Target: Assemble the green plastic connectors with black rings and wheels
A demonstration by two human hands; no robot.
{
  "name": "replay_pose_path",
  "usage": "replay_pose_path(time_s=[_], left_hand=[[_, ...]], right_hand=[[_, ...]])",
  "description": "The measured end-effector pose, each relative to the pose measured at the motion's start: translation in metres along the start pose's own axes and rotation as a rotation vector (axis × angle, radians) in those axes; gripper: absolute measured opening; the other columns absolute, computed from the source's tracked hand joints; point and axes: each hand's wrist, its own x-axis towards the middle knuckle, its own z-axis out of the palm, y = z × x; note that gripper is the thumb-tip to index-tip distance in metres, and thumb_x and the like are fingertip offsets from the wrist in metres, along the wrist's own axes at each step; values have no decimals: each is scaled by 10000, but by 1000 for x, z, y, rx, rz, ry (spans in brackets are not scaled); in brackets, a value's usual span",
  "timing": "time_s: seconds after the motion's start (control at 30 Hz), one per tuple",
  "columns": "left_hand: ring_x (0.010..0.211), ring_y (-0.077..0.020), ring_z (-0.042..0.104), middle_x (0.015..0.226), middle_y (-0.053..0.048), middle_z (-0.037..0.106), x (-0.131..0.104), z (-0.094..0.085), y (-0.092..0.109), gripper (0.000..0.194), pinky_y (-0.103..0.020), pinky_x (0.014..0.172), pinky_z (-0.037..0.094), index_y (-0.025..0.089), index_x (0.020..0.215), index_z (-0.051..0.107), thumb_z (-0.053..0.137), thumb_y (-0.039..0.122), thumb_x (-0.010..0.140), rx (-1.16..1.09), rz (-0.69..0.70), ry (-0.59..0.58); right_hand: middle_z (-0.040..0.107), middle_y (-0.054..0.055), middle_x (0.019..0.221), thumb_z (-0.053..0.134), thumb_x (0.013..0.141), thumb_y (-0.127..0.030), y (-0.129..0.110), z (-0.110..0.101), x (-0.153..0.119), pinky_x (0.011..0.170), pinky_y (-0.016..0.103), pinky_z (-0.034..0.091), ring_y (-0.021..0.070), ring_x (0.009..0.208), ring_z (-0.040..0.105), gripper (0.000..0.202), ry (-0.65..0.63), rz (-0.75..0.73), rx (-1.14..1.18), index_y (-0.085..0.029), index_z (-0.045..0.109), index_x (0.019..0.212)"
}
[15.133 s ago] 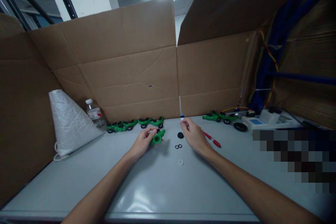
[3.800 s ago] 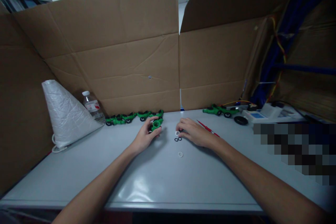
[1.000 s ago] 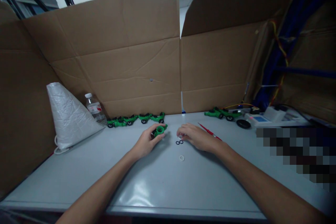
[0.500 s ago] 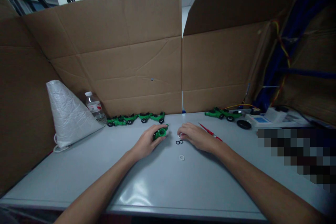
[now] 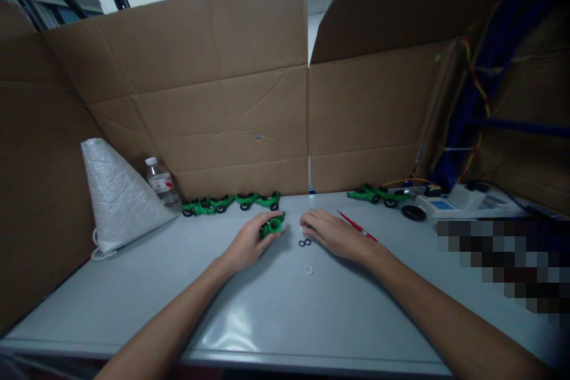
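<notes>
While the left hand curls around one green piece, behind and to the left of one white ring, the right hand is pinched almost closed behind that ring; I cannot tell what, if anything, it holds. Two black rings lie behind the white ring, and one red pen lies behind it, to the right.

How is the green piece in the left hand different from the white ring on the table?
The green piece is held in the left hand, while the white ring lies flat on the table, apart from both hands. The green piece is larger and chunkier; the white ring is small and thin. Both show a round opening.
</notes>
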Motion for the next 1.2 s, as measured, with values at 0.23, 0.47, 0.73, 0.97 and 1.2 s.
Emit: replay_pose_path(time_s=[0.23,0.47,0.73,0.97,1.2], left_hand=[[1266,-270,636,1434,-98,657,0,-1,2,462,-412,1087,505,293,1473,591,652,349,1018,-10,-15,7],[1287,-267,624,1453,-97,644,1,-1,4,461,-437,1115,490,286,1475,581,648,325,1020,-9,-18,-2],[1280,-273,628,1459,-99,641,0,-1,3,454,-446,1107,496,293,1471,584,645,346,1025,-12,-18,2],[1295,-272,625,1451,-101,648,1,-1,2,462,-452,1130,479,293,1480,577,642,364,1028,-27,-17,-3],[1323,-280,605,1465,-101,641,1,0,1,471,-454,1132,472,298,1487,576,645,365,1026,-39,-37,-2]], right_hand=[[679,91,1264,453,1118,-245,1,2,1,1011,386,454,279,1203,580,233,11,-22,6,-265,599,1298],[647,110,1159,430,1121,-236,-5,-2,2,926,373,480,275,1070,607,251,18,1,-17,-255,633,1267],[655,110,1238,452,1104,-203,0,1,3,1006,397,471,276,1161,601,238,45,-6,39,-254,617,1268],[648,109,1242,456,1096,-175,3,2,3,1019,403,460,281,1165,586,234,35,-13,37,-260,609,1250],[619,96,1192,469,1085,-164,0,-1,4,984,366,457,268,1128,584,241,42,-22,24,-259,618,1249]])
